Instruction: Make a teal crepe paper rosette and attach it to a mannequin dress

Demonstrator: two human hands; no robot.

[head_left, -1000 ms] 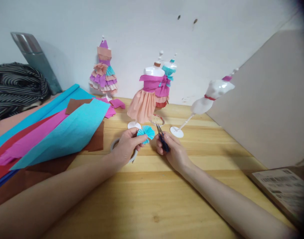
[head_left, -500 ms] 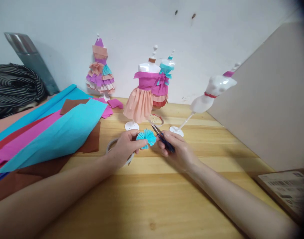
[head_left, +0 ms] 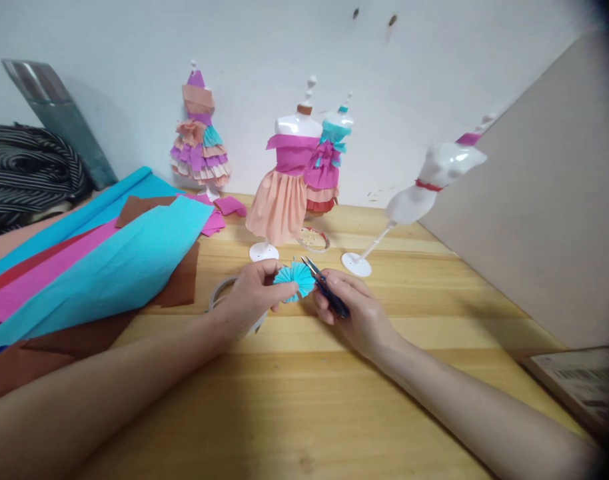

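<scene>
The left grip [head_left: 249, 293] pinches the pleated turquoise paper rosette [head_left: 297, 273] above the bench [head_left: 304, 400], its folds fanning beyond the thumb. The right grip [head_left: 359, 303] is closed around dark-blue-handled snips [head_left: 336, 301], their blades at the rosette's right edge; whether they touch, I cannot tell.

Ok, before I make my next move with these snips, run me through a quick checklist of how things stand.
1. Blue paper rosette pinched in the left hand: ok.
2. Snips held in the right hand: ok.
3. Blades apart from the left thumb: ok.
4. Blades touching the rosette: cannot tell, they overlap in this view.
5. Grey roll fully visible: not ok, the left hand hides part of it.
</scene>
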